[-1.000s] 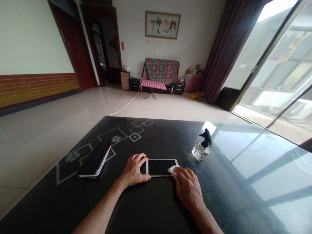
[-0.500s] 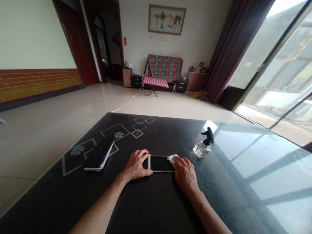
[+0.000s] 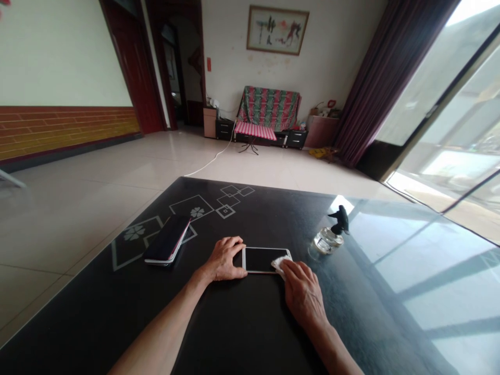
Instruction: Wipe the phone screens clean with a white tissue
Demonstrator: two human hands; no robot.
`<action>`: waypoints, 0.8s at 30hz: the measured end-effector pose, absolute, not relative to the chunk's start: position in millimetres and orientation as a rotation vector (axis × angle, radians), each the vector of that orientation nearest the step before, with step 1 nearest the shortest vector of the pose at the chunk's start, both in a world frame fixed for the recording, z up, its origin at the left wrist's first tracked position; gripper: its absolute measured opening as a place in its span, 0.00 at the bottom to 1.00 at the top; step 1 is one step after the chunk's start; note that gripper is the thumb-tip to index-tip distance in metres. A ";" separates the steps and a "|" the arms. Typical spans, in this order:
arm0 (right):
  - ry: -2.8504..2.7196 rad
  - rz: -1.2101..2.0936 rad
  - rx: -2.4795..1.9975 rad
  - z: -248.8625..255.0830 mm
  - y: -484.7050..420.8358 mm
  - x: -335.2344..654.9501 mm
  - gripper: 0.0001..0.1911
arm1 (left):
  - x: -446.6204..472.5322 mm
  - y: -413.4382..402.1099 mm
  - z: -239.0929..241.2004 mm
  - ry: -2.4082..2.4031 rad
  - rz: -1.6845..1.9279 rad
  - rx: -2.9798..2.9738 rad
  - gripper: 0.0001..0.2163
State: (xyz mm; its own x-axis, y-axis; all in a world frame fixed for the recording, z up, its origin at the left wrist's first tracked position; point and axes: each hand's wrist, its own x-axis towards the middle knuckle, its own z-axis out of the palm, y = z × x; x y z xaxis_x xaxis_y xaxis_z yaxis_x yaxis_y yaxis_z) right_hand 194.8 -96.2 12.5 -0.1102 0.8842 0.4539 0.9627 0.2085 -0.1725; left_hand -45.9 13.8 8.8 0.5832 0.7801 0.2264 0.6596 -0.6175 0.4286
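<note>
A white-framed smartphone with a dark screen lies flat on the glossy black glass table. The left hand clasps its left end; the right hand presses a small white cloth wad onto its right end. Just beside stands a squat clear glass bottle with a black sprayer top, its contents unclear

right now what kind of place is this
Most likely a living room in a home: a cloth-covered sofa under a framed painting, long dark curtains beside sliding glass doors, and a glossy black table.
</note>
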 end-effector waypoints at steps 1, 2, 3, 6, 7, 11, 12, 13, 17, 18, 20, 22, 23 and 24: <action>-2.040 -0.211 -1.694 13.7 -95.6 190.3 0.19 | -46.4 14.0 9.3 1.179 0.566 2.518 0.32; -2.055 -0.192 -1.676 15.0 -95.0 185.4 0.19 | -46.8 14.0 9.9 1.179 0.559 2.517 0.32; -2.069 -0.172 -1.658 16.3 -94.4 180.2 0.19 | -47.1 14.0 10.4 1.178 0.553 2.516 0.32; -2.113 -0.115 -1.614 19.9 -92.0 164.0 0.19 | -47.2 13.6 10.9 1.170 0.545 2.517 0.32; -2.122 -0.100 -1.605 21.0 -90.8 158.5 0.19 | -47.1 13.4 10.8 1.170 0.547 2.518 0.32; -2.152 -0.063 -1.594 24.9 -83.4 136.9 0.16 | -46.4 12.7 8.9 1.180 0.578 2.525 0.31; -2.162 -0.056 -1.590 25.6 -81.2 132.0 0.16 | -46.2 12.6 8.4 1.179 0.582 2.527 0.31; -2.172 -0.046 -1.583 26.3 -79.1 127.6 0.16 | -46.1 12.6 7.9 1.176 0.587 2.530 0.31; -2.203 -0.020 -1.561 27.9 -74.3 121.5 0.16 | -46.2 13.6 6.3 1.162 0.597 2.538 0.30; -2.204 -0.021 -1.571 28.2 -74.6 123.9 0.15 | -46.4 14.1 6.0 1.162 0.596 2.537 0.30; -2.195 -0.029 -1.607 28.6 -77.0 133.6 0.15 | -46.9 14.9 5.6 1.161 0.582 2.534 0.30; -2.174 -0.036 -1.650 28.6 -81.0 148.3 0.16 | -47.4 15.5 5.8 1.160 0.563 2.530 0.31; -2.163 -0.044 -1.662 28.5 -83.1 156.5 0.17 | -47.6 15.5 6.2 1.160 0.553 2.528 0.31; -2.150 -0.051 -1.677 28.2 -85.1 164.6 0.18 | -47.8 15.4 6.7 1.161 0.545 2.526 0.32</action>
